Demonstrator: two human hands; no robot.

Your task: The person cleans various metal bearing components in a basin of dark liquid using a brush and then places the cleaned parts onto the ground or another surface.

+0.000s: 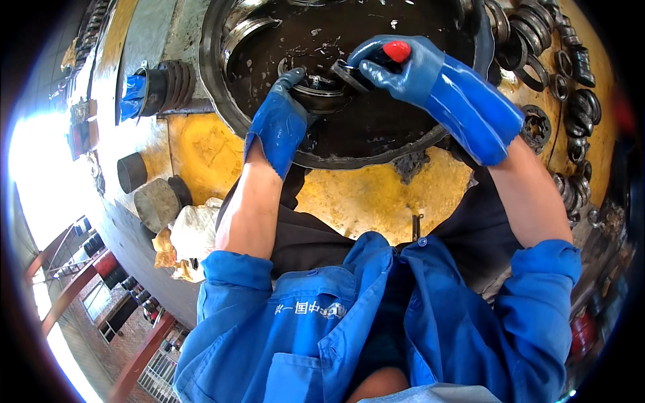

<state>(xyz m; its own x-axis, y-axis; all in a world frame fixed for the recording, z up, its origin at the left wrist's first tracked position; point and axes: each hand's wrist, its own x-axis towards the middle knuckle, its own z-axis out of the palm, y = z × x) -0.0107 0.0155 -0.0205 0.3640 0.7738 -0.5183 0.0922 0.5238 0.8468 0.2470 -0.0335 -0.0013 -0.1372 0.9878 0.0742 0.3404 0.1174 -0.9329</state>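
Note:
In blue rubber gloves, both my hands are over a large round pan of dark, oily liquid. My left hand is closed on the near left side of a round, ring-shaped metal part, wet and dark inside. My right hand is wrapped round a brush with a red handle end. Its wide dark head points left, close above the part's right side; whether they touch I cannot tell. A larger shiny metal ring leans at the pan's far left, partly in the liquid.
Many metal rings and gear-like parts lie along the right side. At left stand a ribbed dark cylinder with blue material in its end, and round blocks. A pale cloth lies near my left forearm. Yellow surface shows between my knees.

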